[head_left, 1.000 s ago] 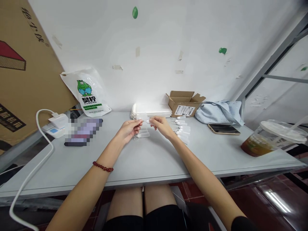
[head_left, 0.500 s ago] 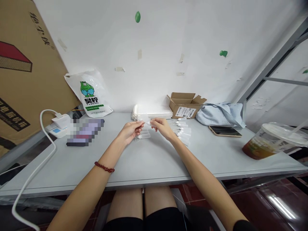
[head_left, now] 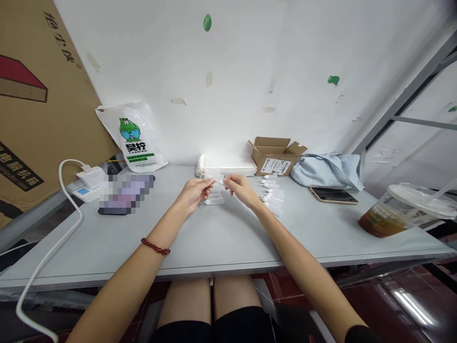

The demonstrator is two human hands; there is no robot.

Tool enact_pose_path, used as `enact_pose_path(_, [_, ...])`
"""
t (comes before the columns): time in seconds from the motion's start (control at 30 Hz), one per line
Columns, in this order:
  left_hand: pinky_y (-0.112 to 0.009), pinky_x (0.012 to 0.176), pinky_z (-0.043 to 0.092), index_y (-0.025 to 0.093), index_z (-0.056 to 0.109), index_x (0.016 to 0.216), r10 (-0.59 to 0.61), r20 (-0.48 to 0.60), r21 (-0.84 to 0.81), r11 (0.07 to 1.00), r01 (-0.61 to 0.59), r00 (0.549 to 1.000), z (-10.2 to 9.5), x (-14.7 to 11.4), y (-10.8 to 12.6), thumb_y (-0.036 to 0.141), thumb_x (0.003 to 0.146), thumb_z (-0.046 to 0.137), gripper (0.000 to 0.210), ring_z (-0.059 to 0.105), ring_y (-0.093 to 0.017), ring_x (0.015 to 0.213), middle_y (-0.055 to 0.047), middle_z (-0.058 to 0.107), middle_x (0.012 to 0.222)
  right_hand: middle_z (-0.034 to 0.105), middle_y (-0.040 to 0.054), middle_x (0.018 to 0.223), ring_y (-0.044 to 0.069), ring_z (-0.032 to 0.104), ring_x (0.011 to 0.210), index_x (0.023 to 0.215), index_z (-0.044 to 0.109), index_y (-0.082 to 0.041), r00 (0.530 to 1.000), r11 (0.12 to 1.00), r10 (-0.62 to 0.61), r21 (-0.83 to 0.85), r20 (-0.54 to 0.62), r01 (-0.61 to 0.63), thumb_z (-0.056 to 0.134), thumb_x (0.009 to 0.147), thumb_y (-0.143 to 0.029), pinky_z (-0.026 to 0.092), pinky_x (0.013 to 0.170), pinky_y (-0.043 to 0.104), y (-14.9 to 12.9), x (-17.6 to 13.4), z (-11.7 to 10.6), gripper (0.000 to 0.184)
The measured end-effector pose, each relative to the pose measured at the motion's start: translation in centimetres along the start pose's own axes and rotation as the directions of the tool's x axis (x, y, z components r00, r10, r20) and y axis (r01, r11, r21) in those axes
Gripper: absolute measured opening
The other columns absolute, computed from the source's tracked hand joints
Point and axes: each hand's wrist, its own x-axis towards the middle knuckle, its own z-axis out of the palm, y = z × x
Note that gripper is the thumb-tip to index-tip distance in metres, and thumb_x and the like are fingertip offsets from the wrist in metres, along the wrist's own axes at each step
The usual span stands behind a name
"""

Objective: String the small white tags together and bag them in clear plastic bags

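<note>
I see the grey table [head_left: 221, 238] filling the middle of the frame, with a big cardboard sheet [head_left: 32, 95] leaning at the upper left. At the right edge stands a lidded plastic cup [head_left: 403, 209] of brown drink; left of it lie a pale blue cloth bundle [head_left: 326, 169] and a phone [head_left: 333, 195]. An open cardboard box [head_left: 274, 155] sits against the wall at centre right, a printed white bag [head_left: 137, 138] at centre left, and a white charger [head_left: 89, 177] with its cable at the left. In the centre, my left hand [head_left: 193, 193] and right hand [head_left: 241, 188] meet just above the table, each pinching one end of a small white tag [head_left: 216, 177] between thumb and fingertips. More tags [head_left: 271, 193] lie just right of my right hand, a few more [head_left: 212, 199] under the hands. A stack of white sheets [head_left: 224, 164] lies behind them.
</note>
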Motion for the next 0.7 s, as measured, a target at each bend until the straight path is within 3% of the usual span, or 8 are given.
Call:
enact_pose_path(0.17, [-0.022, 0.044, 0.03, 0.013, 0.062, 0.059, 0.119, -0.074, 0.174, 0.979, -0.105, 0.99, 0.54, -0.35, -0.16, 0.034, 0.063, 0.075, 0.025, 0.04, -0.006, 0.044, 0.001, 0.051, 0.052, 0.054, -0.001, 0.064, 0.008, 0.042, 0.052, 0.076, 0.059, -0.015, 1.0, 1.0, 0.015, -0.016, 0.001, -0.015, 0.054, 0.077, -0.042, 0.036, 0.053, 0.022, -0.26, -0.19, 0.09, 0.028])
enact_pose_path(0.7, [-0.022, 0.045, 0.029, 0.014, 0.058, 0.056, 0.129, -0.004, 0.196, 0.973, -0.125, 0.992, 0.59, -0.67, -0.62, 0.035, 0.064, 0.071, 0.025, 0.039, -0.006, 0.044, 0.003, 0.046, 0.046, 0.059, 0.0017, 0.075, 0.013, 0.053, 0.072, 0.076, 0.058, -0.016, 0.996, 0.996, -0.062, -0.068, 0.056, 0.066, 0.055, 0.079, -0.039, 0.041, 0.069, 0.027, -0.66, -0.43, -0.16, 0.023])
